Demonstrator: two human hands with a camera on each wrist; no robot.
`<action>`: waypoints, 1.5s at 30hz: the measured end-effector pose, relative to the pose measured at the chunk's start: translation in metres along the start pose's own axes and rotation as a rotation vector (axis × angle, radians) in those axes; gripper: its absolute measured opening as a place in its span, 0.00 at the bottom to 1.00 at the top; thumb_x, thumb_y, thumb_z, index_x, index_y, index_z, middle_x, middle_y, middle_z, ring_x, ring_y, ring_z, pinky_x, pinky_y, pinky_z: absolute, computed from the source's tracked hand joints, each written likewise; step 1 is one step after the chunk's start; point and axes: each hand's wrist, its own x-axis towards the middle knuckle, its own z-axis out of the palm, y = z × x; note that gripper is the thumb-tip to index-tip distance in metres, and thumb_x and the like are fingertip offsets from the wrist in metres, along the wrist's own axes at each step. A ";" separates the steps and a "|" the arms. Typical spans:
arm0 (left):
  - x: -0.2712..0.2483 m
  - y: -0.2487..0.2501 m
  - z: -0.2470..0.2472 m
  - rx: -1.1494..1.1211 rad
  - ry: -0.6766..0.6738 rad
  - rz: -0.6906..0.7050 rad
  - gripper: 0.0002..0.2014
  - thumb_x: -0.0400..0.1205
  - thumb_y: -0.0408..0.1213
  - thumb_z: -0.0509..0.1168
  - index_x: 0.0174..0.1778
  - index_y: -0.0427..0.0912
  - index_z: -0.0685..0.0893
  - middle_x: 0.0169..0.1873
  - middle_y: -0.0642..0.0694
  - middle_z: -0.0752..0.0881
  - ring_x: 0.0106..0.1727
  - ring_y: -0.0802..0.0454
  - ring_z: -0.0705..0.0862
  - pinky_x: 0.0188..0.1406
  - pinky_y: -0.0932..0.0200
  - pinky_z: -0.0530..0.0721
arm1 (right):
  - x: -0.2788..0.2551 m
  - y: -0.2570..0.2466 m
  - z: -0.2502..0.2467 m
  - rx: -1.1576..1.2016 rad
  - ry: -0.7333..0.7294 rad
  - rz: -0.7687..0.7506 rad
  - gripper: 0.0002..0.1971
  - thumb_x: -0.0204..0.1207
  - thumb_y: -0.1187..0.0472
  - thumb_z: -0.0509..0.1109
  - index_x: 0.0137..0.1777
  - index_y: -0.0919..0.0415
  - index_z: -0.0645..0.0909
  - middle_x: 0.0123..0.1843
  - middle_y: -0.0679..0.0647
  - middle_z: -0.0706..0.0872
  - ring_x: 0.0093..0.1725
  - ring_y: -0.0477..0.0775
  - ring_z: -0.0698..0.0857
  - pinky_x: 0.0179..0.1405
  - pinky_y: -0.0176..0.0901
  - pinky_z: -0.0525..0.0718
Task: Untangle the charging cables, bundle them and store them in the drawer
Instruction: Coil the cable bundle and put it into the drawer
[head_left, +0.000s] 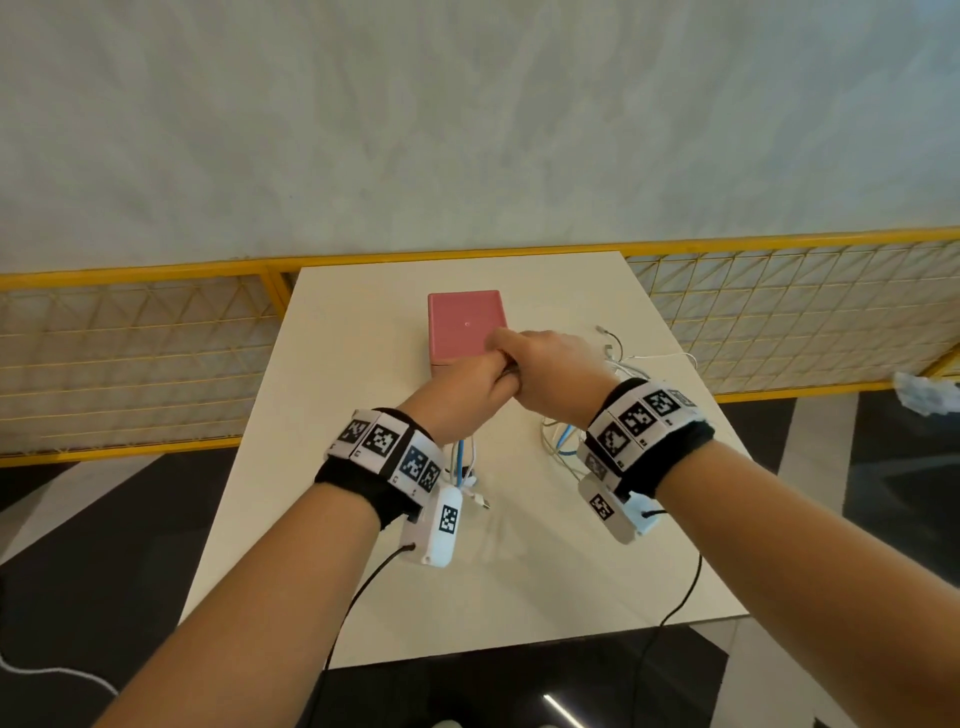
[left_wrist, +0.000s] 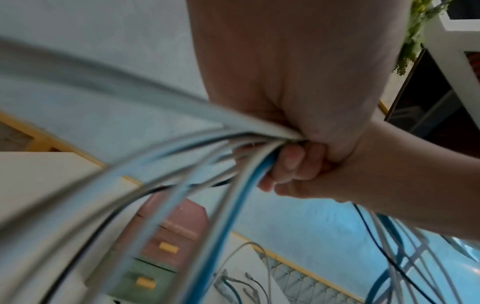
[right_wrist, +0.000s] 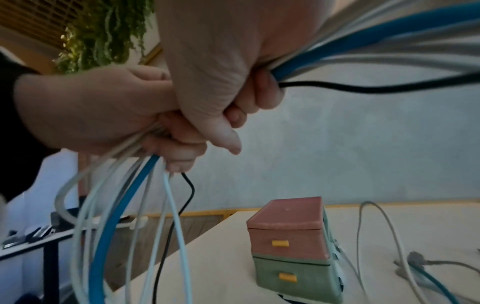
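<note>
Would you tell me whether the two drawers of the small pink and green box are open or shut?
Both shut: the pink upper drawer and green lower drawer sit flush with the box front, yellow handles facing out.

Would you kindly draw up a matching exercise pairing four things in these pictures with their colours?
Things:
1. top drawer
2. bottom drawer
3. drawer handles
4. thickest cable gripped by the left hand and right hand

Colours:
A. yellow
B. blue
C. pink
D. green

Pairs: 1-C, 2-D, 3-A, 4-B
</note>
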 end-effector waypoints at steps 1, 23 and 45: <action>-0.003 -0.006 -0.001 -0.017 -0.001 0.013 0.10 0.89 0.42 0.56 0.57 0.43 0.80 0.38 0.48 0.84 0.36 0.53 0.80 0.39 0.54 0.78 | -0.001 0.005 -0.002 0.031 0.015 0.036 0.16 0.74 0.66 0.61 0.61 0.55 0.76 0.44 0.52 0.86 0.41 0.58 0.84 0.34 0.43 0.70; -0.001 -0.008 0.003 0.178 0.041 -0.014 0.14 0.88 0.45 0.56 0.62 0.41 0.79 0.44 0.42 0.88 0.42 0.44 0.86 0.40 0.48 0.83 | -0.005 0.003 0.028 0.207 0.021 0.195 0.20 0.71 0.74 0.63 0.62 0.59 0.74 0.45 0.57 0.86 0.46 0.62 0.85 0.50 0.52 0.81; -0.008 0.005 -0.036 -0.018 -0.123 -0.077 0.06 0.78 0.35 0.71 0.48 0.42 0.82 0.38 0.44 0.89 0.27 0.58 0.85 0.23 0.67 0.78 | -0.004 -0.007 0.024 0.475 0.155 0.108 0.06 0.66 0.74 0.67 0.40 0.65 0.80 0.36 0.51 0.77 0.36 0.54 0.75 0.36 0.43 0.69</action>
